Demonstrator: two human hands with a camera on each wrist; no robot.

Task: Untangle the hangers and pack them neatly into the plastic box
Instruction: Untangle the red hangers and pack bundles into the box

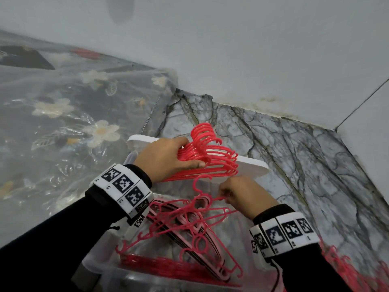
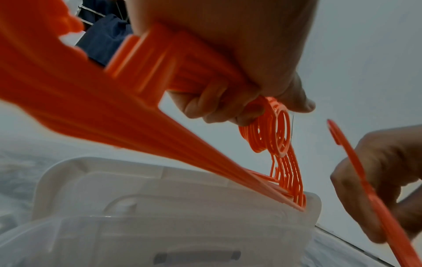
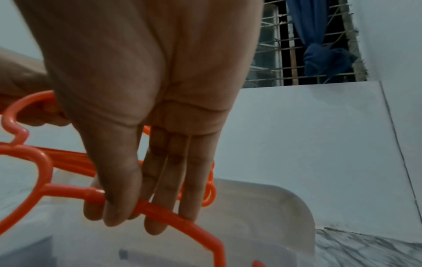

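Note:
My left hand (image 1: 192, 152) grips a neat stack of red hangers (image 1: 219, 159) by their necks, hooks pointing away, held above the white lid (image 1: 254, 167). In the left wrist view the left hand (image 2: 251, 108) wraps the stack of hangers (image 2: 274, 137), whose far ends rest on the lid (image 2: 160, 180). My right hand (image 1: 225, 197) pinches the shoulder of a single red hanger (image 1: 200, 186) just below the stack. Thumb and fingers of the right hand (image 3: 134, 216) close on the single hanger's bar (image 3: 164, 211). The clear plastic box (image 1: 94, 268) below holds several loose and stacked hangers (image 1: 185, 228).
A loose pile of red hangers (image 1: 357, 275) lies on the marble floor (image 1: 294, 144) at the lower right. A floral mattress under clear plastic (image 1: 63, 114) borders the left side. A white wall (image 1: 252, 49) stands close behind the lid.

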